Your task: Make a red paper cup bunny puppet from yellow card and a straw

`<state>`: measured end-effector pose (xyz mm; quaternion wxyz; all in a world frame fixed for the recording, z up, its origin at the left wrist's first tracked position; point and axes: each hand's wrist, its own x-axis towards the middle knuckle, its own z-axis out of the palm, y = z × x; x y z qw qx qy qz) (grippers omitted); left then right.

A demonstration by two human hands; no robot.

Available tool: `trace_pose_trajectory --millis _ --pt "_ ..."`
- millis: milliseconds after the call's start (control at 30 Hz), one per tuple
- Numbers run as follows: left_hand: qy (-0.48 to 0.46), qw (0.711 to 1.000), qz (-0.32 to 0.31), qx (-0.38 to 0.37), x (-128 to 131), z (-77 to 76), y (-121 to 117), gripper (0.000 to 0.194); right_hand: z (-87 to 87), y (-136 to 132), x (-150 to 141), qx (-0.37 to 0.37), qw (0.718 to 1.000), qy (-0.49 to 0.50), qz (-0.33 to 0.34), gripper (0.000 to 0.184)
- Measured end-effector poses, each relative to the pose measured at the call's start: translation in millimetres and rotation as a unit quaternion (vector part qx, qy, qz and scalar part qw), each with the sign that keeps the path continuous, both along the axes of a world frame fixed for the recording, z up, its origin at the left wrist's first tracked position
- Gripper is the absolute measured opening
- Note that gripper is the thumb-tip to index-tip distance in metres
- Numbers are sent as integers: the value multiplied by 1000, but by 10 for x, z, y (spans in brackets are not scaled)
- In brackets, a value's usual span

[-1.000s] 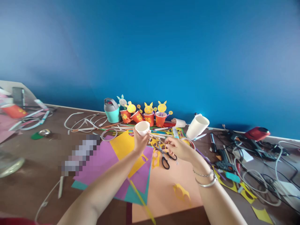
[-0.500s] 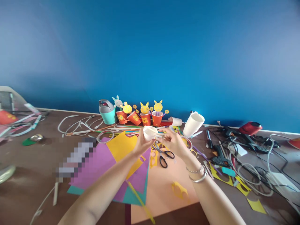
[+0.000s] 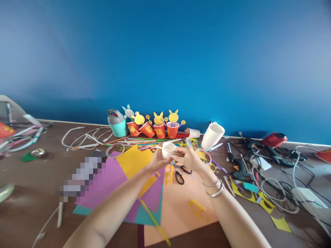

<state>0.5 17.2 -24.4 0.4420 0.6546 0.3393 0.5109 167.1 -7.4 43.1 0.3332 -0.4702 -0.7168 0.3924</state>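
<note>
A small white paper cup is held in my left hand, whose fingers wrap round its left side. Pinched in my right hand is a thin pale stick, which crosses the cup's mouth towards the left. The right fingertips are beside the cup's rim. Just below the hands, black-handled scissors lie on a peach paper sheet. Yellow card and purple paper lie under and left of my left hand.
Several red paper cups with yellow animal faces stand by the wall, beside a teal container. A tall white cup stands right of them. Farther right are a glue gun, tangled cables and yellow scraps.
The stick in my right hand has swung across the cup's mouth and points left now. The cup has turned a little in my left hand, and both hands have shifted slightly.
</note>
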Motion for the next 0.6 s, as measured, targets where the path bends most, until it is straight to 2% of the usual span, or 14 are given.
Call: trace_pose_trajectory --millis 233,433,600 --pt "-28 999 -15 -31 4 2 -2 55 -20 0 -20 -38 999 19 6 10" --pt "-37 997 -19 -62 10 -1 -8 58 -38 28 -13 -13 999 38 17 9" --pt "-50 997 -27 -54 8 -11 -4 59 -39 20 0 -62 996 51 34 13"
